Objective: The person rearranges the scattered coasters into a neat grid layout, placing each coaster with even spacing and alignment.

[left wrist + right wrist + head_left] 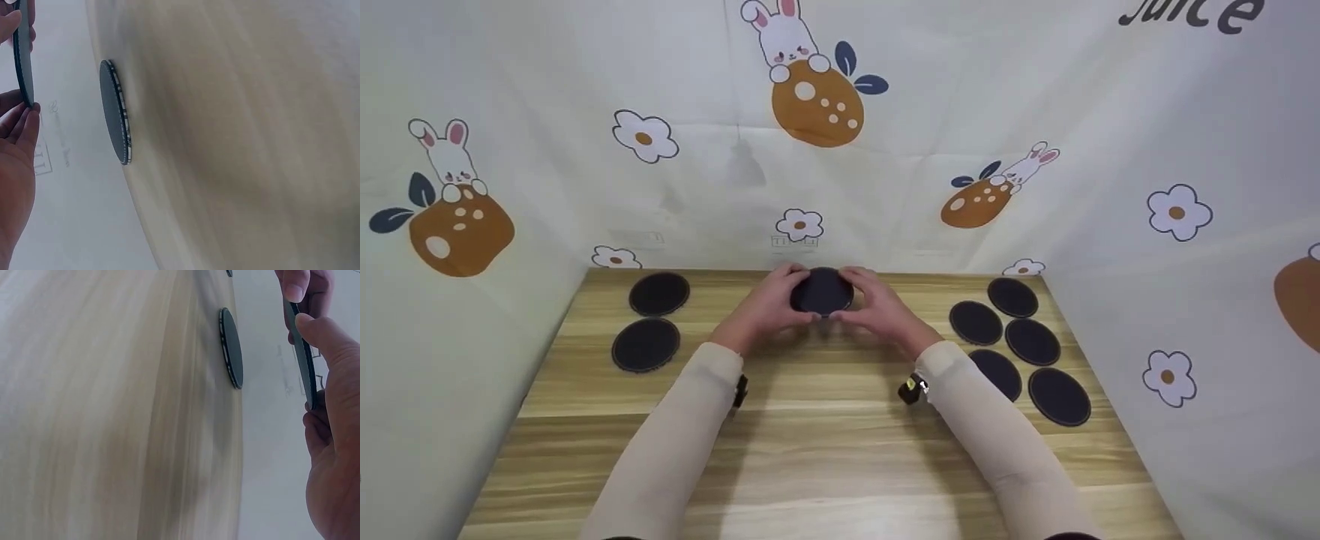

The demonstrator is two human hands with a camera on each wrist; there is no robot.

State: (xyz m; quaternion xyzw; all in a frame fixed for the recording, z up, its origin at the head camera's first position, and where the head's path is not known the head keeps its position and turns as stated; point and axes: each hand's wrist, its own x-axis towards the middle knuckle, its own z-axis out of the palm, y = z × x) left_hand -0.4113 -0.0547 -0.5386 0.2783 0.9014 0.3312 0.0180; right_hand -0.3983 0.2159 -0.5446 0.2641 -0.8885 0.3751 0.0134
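Observation:
Both hands hold one dark round disc (822, 291) by its edges at the back middle of the table. The left hand (771, 304) grips its left side, thumb at the near edge and fingers at the far edge; the right hand (881, 307) grips the right side the same way. In the left wrist view the held disc (23, 56) is raised above the table, and beneath it another dark disc (114, 112) lies on the wood. The right wrist view shows the held disc (302, 354) and the lower disc (231, 349) apart.
Two dark discs (646, 345) lie at the table's left. Several more discs (1033, 342) lie at the right, one partly covered by the right sleeve (997, 442). Printed cloth (697, 195) stands behind the wooden table (825, 450) and along both sides.

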